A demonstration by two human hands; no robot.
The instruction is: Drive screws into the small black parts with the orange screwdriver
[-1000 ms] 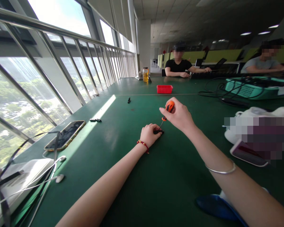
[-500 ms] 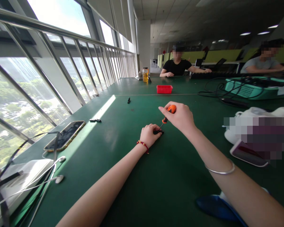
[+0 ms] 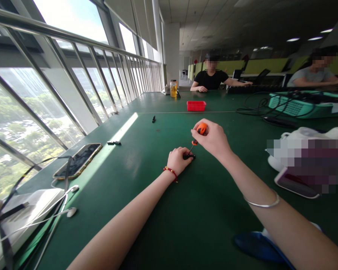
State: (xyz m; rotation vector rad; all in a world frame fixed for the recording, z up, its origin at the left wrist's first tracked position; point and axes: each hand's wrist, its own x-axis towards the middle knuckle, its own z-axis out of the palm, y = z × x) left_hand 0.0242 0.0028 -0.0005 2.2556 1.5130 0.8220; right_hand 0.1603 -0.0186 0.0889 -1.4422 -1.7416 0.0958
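Observation:
A small black part [image 3: 192,156], its exact kind too small to make out, lies on the green table [image 3: 146,210]. My left hand [image 3: 178,160], a red beaded bracelet at its wrist, is closed on that part and holds it against the tabletop. An orange-and-black screwdriver [image 3: 202,128] is gripped by its handle in my right hand [image 3: 214,137]. Its shaft slants down to the left, and the tip meets the black part beside my left fingers. The exact contact point is partly hidden by those fingers.
Small black pieces [image 3: 114,143] lie to the left, with another black piece [image 3: 153,119] farther off. Beyond is a red bin [image 3: 196,106]. A phone [image 3: 78,160] and earphones [image 3: 71,212] sit left; a teal basket [image 3: 295,107] with cables stands right. A person [image 3: 210,78] sits across.
My right hand has turned slightly around the screwdriver handle, and its fingers have curled in. The handle leans a little more to the left. My left hand stays where it was.

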